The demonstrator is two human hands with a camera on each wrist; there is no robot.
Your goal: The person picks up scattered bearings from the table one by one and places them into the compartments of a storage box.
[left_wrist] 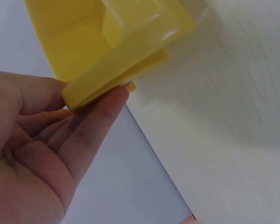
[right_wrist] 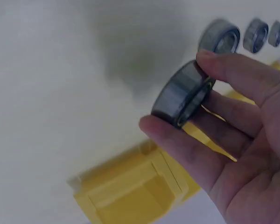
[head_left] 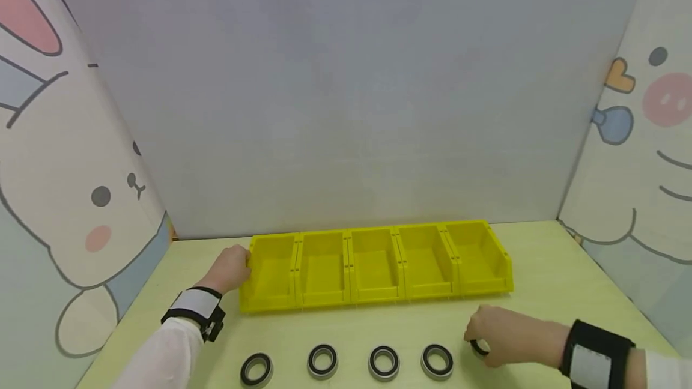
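Note:
My left hand (head_left: 231,269) grips the left side wall of a row of yellow bins (head_left: 376,266); in the left wrist view, thumb and fingers pinch the rim of the end bin (left_wrist: 116,60). My right hand (head_left: 503,335) is in front of the row's right end. Between its thumb and fingertips it pinches a ball bearing (right_wrist: 183,95), a steel ring with black seals. Several more bearings lie flat in a line in front of the bins, the nearest to my right hand being a black-faced bearing (head_left: 437,361).
The bins stand joined side by side, open toward me, on a pale wood-grain table (head_left: 562,281). Behind them rises a grey back wall (head_left: 346,95). Side panels with cartoon animals (head_left: 97,155) close in the left and right.

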